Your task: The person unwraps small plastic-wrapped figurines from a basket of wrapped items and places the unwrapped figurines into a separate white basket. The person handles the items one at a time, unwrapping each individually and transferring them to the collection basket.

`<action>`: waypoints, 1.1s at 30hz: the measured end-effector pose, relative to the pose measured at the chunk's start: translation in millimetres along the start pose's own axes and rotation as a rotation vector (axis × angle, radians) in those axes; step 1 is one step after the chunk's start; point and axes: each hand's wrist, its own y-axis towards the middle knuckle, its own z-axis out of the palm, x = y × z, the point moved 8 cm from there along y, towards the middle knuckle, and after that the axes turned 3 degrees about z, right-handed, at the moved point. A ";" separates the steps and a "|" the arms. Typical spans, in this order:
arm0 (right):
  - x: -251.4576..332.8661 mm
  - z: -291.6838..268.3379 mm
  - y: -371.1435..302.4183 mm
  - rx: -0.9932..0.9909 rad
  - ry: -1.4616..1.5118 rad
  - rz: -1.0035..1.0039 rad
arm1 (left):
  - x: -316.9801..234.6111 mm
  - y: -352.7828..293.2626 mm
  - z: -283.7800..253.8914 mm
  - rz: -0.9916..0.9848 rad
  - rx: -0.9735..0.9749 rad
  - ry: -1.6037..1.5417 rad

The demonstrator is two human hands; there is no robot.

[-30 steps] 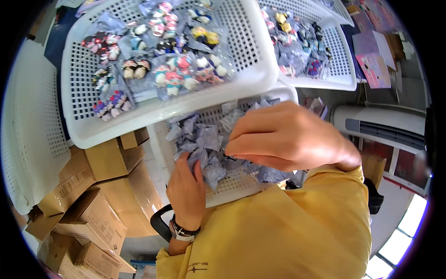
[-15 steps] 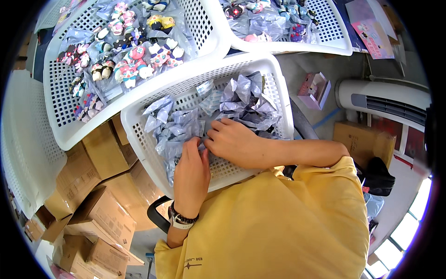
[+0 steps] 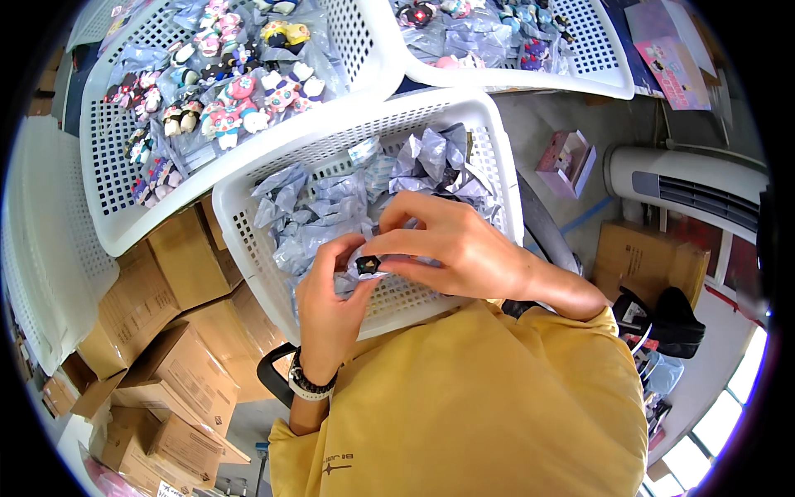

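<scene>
Over a white perforated basket [image 3: 236, 217], my left hand [image 3: 327, 290] and my right hand [image 3: 455, 244] meet with fingertips pinched. Between them is a small black-and-tan item [image 3: 368, 264], partly wrapped in a thin plastic bag; its full shape is covered by my fingers. My left thumb and fingers close on it from the left, my right thumb and index finger from the right. Beneath and beyond them, crumpled greyish plastic bags [image 3: 319, 211] lie in the basket, several with dark contents.
Behind stand a large white basket [image 3: 103, 195] with several small colourful figures [image 3: 224, 124] on plastic bags, and another such basket [image 3: 530, 83] to its right. Cardboard boxes [image 3: 186, 381] pile up at the left. At the right are a pink open box [image 3: 567, 164] and a white appliance [image 3: 687, 186].
Both hands have risen slightly out of the bags, and the small black-and-tan item now shows between my fingertips. My right hand has turned, its fingers arched over the item.
</scene>
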 end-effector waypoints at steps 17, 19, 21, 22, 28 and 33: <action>11.0 3.0 -3.7 -0.037 -0.171 0.008 | -15.4 -1.4 -6.9 0.054 -0.061 0.186; 8.2 4.0 -5.2 -0.049 -0.152 0.018 | -14.4 -2.3 -7.8 0.042 -0.081 0.184; 7.0 5.6 -5.8 -0.041 -0.140 0.008 | -18.1 -2.0 -10.2 0.057 -0.085 0.208; 8.3 5.3 -5.5 -0.031 -0.141 0.008 | -17.5 -2.4 -10.2 0.058 -0.072 0.220; 2.4 1.6 -2.8 -0.112 -0.080 -0.064 | -22.8 -0.1 -9.2 0.110 -0.068 0.221; -17.0 -6.4 -1.4 -0.043 0.246 0.178 | -22.2 4.9 -9.1 0.061 -0.073 0.161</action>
